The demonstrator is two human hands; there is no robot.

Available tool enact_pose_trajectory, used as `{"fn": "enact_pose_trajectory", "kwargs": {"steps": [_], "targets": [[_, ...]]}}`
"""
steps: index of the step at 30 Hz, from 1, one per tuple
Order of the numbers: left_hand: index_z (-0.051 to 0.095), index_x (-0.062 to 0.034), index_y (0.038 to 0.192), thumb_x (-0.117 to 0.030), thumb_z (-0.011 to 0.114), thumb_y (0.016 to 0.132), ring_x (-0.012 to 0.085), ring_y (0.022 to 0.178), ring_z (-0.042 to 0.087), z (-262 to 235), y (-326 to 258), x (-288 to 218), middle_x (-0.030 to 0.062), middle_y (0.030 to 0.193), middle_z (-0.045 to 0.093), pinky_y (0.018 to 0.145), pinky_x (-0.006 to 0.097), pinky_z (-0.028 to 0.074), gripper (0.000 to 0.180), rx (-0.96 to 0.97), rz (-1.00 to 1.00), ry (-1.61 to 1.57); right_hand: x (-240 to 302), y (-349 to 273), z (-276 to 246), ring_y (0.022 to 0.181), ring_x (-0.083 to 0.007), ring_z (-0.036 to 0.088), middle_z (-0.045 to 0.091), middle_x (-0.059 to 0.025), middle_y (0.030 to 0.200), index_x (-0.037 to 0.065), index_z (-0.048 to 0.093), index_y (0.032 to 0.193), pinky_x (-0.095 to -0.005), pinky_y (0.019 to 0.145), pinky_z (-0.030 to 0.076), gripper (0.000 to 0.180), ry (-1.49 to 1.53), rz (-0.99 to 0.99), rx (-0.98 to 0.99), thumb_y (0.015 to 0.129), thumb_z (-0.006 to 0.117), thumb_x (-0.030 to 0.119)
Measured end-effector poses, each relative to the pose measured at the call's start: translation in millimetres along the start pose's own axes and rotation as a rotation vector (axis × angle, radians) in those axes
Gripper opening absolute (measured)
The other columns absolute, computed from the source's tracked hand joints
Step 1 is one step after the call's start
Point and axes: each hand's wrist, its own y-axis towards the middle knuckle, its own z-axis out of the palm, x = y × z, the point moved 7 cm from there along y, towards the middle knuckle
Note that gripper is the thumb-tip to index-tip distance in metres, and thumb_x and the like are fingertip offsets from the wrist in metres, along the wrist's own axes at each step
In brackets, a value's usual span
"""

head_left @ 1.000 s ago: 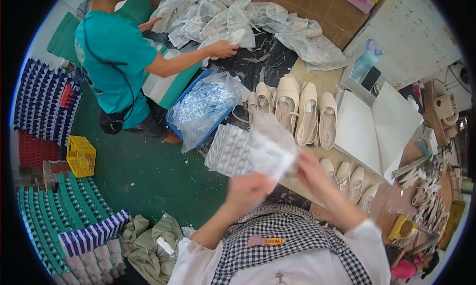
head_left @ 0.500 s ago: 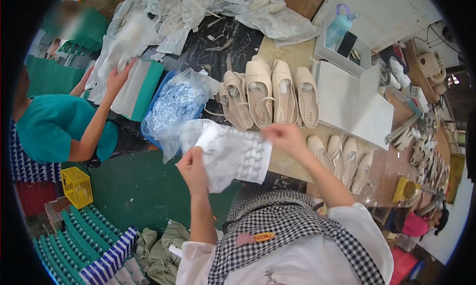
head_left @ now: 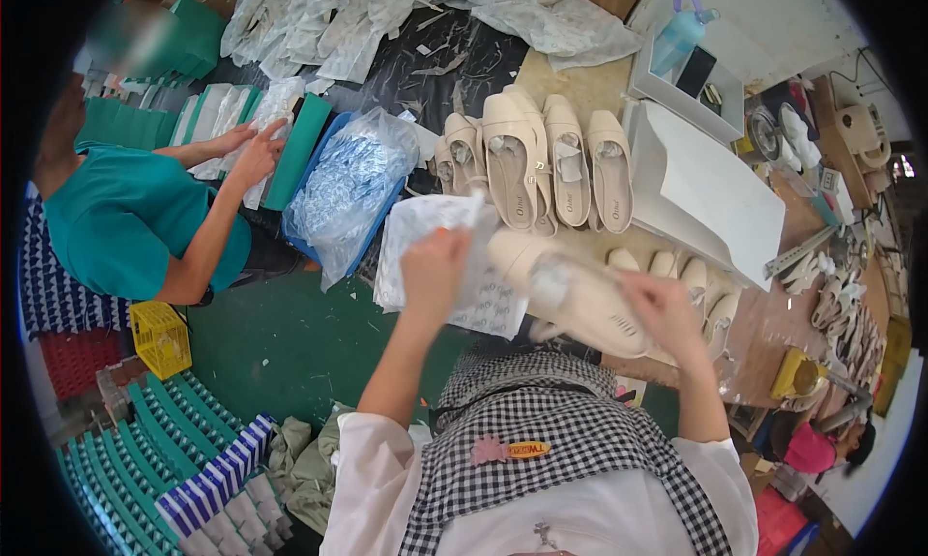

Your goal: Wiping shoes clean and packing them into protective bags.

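A thin white sheet of wrapping paper [head_left: 488,309] with small dark print hangs in front of me. Its upper edge is pinched by my left hand [head_left: 435,266], whose fingers are curled closed. My right hand [head_left: 667,309] grips a beige slip-on shoe [head_left: 580,300] by its heel end. The shoe is tilted, its toe pointing left close to the sheet, and white stuffing shows inside its front. Motion blurs both hands and the shoe a little. Behind them, several matching beige shoes [head_left: 512,160] stand in a row on the table.
Left of the shoes, a blue bin [head_left: 389,218] holds a clear bag of blue-white packets. A co-worker [head_left: 135,218] in a teal shirt handles white paper by green boxes [head_left: 295,155]. At right lie a white box [head_left: 715,189] and a tray with a bottle [head_left: 679,39]. More shoes [head_left: 720,319] stand nearer me.
My right hand has let go of the wrapping paper and now holds a beige shoe. My left hand has moved right and up, still with the paper. The co-worker's hands have lowered toward the boxes.
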Motion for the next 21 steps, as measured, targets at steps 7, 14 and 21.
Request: {"fn": "enact_pose_trajectory", "kwargs": {"steps": [7, 14, 21], "targets": [[0.069, -0.0018, 0.077, -0.006, 0.072, 0.076, 0.0187, 0.048, 0.055, -40.7, -35.5, -80.2, 0.0053, 0.057, 0.055, 0.047, 0.028, 0.043, 0.005, 0.093, 0.065, -0.261, 21.3, 72.0, 143.9, 0.098, -0.0166, 0.063, 0.065, -0.0046, 0.113, 0.000, 0.057, 0.124, -0.0306, 0.083, 0.053, 0.034, 1.279, 0.186, 0.237, 0.096, 0.054, 0.018], [0.068, 0.0063, 0.085, -0.004, 0.066, 0.086, 0.0039, 0.063, 0.048, -58.7, 2.8, 4.1, 0.0003, 0.067, 0.058, 0.058, 0.021, 0.038, 0.011, -0.098, -0.315, -0.512, 99.3, 102.8, 141.9, 0.078, -0.0123, 0.065, 0.071, -0.0062, 0.095, -0.001, 0.068, 0.103, -0.0280, 0.076, 0.053, 0.021, 0.543, -0.211, 0.333, 0.089, 0.063, 0.014], [0.065, 0.0066, 0.084, -0.004, 0.066, 0.086, 0.0088, 0.057, 0.047, -61.2, 12.7, 11.8, 0.0035, 0.064, 0.057, 0.052, 0.026, 0.036, 0.011, -0.122, -0.286, -0.414, -11.2, 145.3, 94.0, 0.071, -0.0214, 0.066, 0.070, -0.0108, 0.086, 0.002, 0.068, 0.106, -0.0320, 0.068, 0.052, 0.024, -0.322, -0.360, -0.547, 0.087, 0.061, 0.015]]}}
